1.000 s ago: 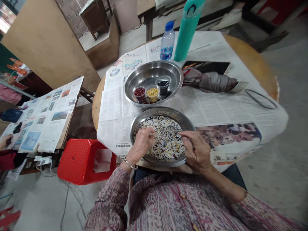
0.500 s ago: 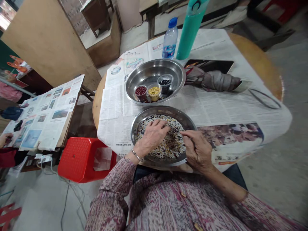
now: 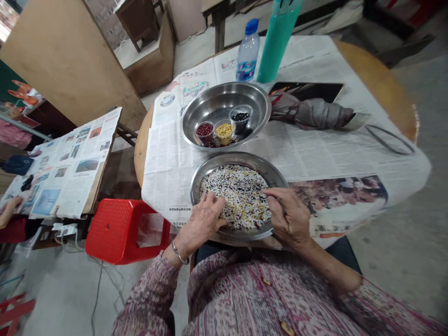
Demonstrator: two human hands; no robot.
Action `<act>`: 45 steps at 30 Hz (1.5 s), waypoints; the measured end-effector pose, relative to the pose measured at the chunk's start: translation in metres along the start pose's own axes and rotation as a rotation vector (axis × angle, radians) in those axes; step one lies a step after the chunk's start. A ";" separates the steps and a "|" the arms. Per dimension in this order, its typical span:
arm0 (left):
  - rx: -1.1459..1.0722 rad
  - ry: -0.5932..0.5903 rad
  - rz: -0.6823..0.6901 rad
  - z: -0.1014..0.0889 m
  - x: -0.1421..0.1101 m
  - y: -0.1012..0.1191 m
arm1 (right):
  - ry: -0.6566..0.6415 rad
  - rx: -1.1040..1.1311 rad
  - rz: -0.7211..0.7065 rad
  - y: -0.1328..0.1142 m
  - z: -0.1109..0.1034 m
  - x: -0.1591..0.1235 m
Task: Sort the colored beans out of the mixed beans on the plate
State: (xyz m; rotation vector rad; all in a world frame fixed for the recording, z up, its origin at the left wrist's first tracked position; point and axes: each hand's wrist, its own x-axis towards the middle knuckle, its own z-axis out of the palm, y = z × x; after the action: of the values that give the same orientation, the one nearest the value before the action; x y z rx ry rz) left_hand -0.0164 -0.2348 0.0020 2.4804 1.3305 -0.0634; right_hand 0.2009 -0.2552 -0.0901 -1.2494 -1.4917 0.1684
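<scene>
A steel basin [image 3: 276, 175] stands before me, holding a mix of white rice grains [image 3: 234, 179] with black, yellow and dark red beans. My left hand [image 3: 205, 218] rests at its lower left rim, fingers loosely apart and touching the edge of the mix. Over the right rim is my right hand [image 3: 291, 218], thumb and forefinger pinched together, the other fingers curled; what it pinches, if anything, is hidden. Behind, a second steel basin [image 3: 196, 105] holds clear cups of red beans [image 3: 205, 129], yellow beans [image 3: 224, 129] and black beans [image 3: 241, 116].
Newspaper [image 3: 164, 163] covers the round table. At its far side stand a water bottle [image 3: 248, 53] and a green bottle [image 3: 280, 42]. A folded umbrella [image 3: 315, 113] and a dark tablet [image 3: 329, 91] lie right. Left are a red stool [image 3: 112, 231] and another person's hand [image 3: 13, 204].
My left hand has moved from above the middle of the grains to the basin's lower left rim, uncovering the mix. My right hand has stayed nearly in place.
</scene>
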 end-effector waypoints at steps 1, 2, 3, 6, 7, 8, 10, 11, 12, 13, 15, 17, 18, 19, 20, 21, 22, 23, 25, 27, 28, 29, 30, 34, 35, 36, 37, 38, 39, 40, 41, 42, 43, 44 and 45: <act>-0.043 -0.009 0.014 0.003 0.002 0.003 | 0.003 -0.002 0.004 0.000 0.000 0.000; -0.080 -0.013 0.028 0.008 0.006 0.007 | 0.005 -0.004 0.009 0.000 0.000 0.000; -0.107 -0.011 0.042 0.012 0.011 0.010 | 0.007 -0.004 0.012 0.000 0.000 0.000; -0.114 0.047 0.097 0.025 0.035 0.020 | 0.003 0.000 0.012 0.000 0.000 0.000; -0.093 0.074 0.130 0.028 0.044 0.022 | 0.003 0.002 0.009 -0.001 0.000 0.000; -0.068 0.105 0.156 0.029 0.052 0.023 | 0.003 0.004 0.007 -0.001 0.000 0.000; -0.036 0.185 0.146 0.028 0.066 0.023 | 0.006 0.006 0.000 -0.001 0.000 0.000; -0.040 0.230 0.124 0.026 0.070 0.021 | 0.006 0.005 -0.005 -0.001 0.000 0.001; -0.057 0.275 0.097 0.024 0.073 0.019 | 0.002 0.005 -0.010 0.000 0.000 0.001; -0.081 0.314 0.072 0.023 0.073 0.015 | -0.003 0.005 -0.014 0.000 0.000 0.001; -0.123 0.366 0.039 0.020 0.068 0.008 | 0.003 0.007 -0.020 -0.001 0.000 0.002; -0.123 0.378 0.020 0.020 0.057 -0.001 | 0.027 0.004 -0.017 -0.001 0.000 0.004; -0.108 0.375 0.015 0.021 0.051 -0.005 | 0.033 -0.004 -0.014 -0.002 0.000 0.004; -0.089 0.368 0.015 0.022 0.044 -0.009 | 0.022 -0.015 -0.011 -0.003 0.000 0.005; -0.067 0.360 0.016 0.022 0.037 -0.012 | -0.006 -0.030 -0.011 -0.004 -0.001 0.005; -0.044 0.352 0.017 0.023 0.030 -0.015 | -0.048 -0.047 -0.017 -0.005 -0.001 0.006; -0.025 0.344 0.018 0.023 0.025 -0.018 | -0.098 -0.068 -0.027 -0.007 -0.003 0.006; -0.013 0.336 0.022 0.023 0.020 -0.021 | -0.151 -0.094 -0.039 -0.008 -0.004 0.007; -0.013 0.333 0.035 0.024 0.013 -0.027 | -0.256 -0.157 -0.067 -0.009 -0.006 0.012; -0.043 0.353 0.059 0.025 0.008 -0.031 | -0.360 -0.218 -0.091 -0.008 -0.008 0.021; -0.059 0.370 0.072 0.026 0.007 -0.033 | -0.399 -0.245 -0.102 -0.006 -0.007 0.026; -0.075 0.391 0.082 0.028 0.005 -0.035 | -0.428 -0.273 -0.111 -0.004 -0.006 0.033; -0.091 0.416 0.089 0.031 0.004 -0.037 | -0.448 -0.302 -0.122 -0.001 -0.004 0.040; -0.178 0.562 0.067 0.042 0.003 -0.039 | -0.486 -0.415 -0.160 0.007 0.012 0.060; -0.203 0.601 0.063 0.045 0.003 -0.039 | -0.504 -0.423 -0.171 0.007 0.016 0.060; -0.225 0.638 0.063 0.048 0.003 -0.038 | -0.527 -0.420 -0.186 0.005 0.020 0.057; -0.244 0.673 0.067 0.050 0.004 -0.038 | -0.554 -0.407 -0.207 0.001 0.022 0.053; -0.261 0.704 0.067 0.053 0.005 -0.037 | -0.587 -0.387 -0.232 -0.003 0.024 0.047; -0.276 0.732 0.059 0.055 0.005 -0.036 | -0.621 -0.358 -0.258 -0.009 0.024 0.040; -0.291 0.756 0.046 0.057 0.006 -0.034 | -0.658 -0.320 -0.283 -0.015 0.023 0.033; -0.307 0.777 0.031 0.059 0.006 -0.033 | -0.697 -0.275 -0.306 -0.021 0.022 0.026; -0.323 0.793 0.018 0.060 0.007 -0.031 | -0.737 -0.226 -0.332 -0.027 0.020 0.020; -0.339 0.803 0.014 0.061 0.007 -0.030 | -0.778 -0.177 -0.362 -0.032 0.018 0.016; -0.353 0.809 0.018 0.062 0.007 -0.029 | -0.814 -0.136 -0.396 -0.037 0.017 0.013; -0.362 0.808 0.026 0.062 0.007 -0.028 | -0.845 -0.103 -0.435 -0.040 0.017 0.012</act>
State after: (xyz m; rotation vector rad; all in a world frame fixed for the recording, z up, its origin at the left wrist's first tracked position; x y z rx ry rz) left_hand -0.0285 -0.2339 -0.0650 2.2589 1.3984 1.1814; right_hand 0.1667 -0.2550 -0.0612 -0.9278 -2.4887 0.3593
